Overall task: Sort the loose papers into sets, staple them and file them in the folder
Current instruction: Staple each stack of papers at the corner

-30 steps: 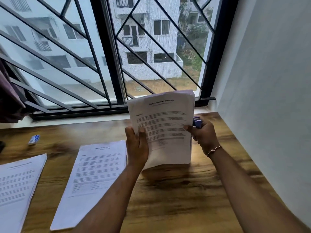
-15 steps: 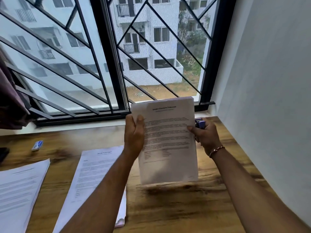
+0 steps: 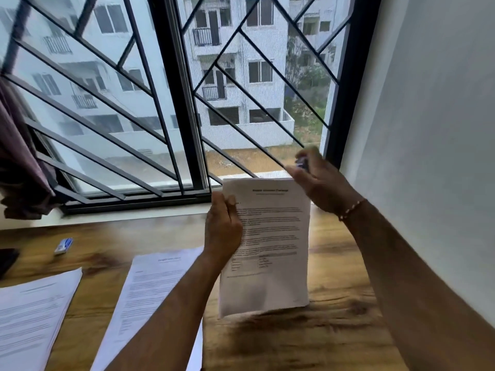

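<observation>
Window point(image 3: 174, 103) with black diagonal grille: fills the upper left and centre of the frame. White wall point(image 3: 428, 103): right side. Wooden desk point(image 3: 334, 330): spans the lower frame. Dark curtain point(image 3: 16, 156): bunched at the left edge. Three paper sets, which suggests the sorting is largely done: one set point(image 3: 32, 317) lies flat at lower left, a second set point(image 3: 155, 285) lies flat at lower centre beside it, and a held sheaf point(image 3: 273, 250) stands upright at centre, its bottom edge on or just above the desk. Whether the flat sets are stapled cannot be told. Left hand point(image 3: 222, 231): grips the sheaf's left edge near the top, thumb on the printed face. Right hand point(image 3: 321, 183): raised just above the sheaf's top right corner, fingers curled around a small blue object point(image 3: 302, 163), blurred and probably a stapler. Small blue-and-white box point(image 3: 63, 245): middle left on the desk, well apart from the papers. Stapling of the sheaf appears to be the step in hand. No folder is in view, so filing looks to be left.
</observation>
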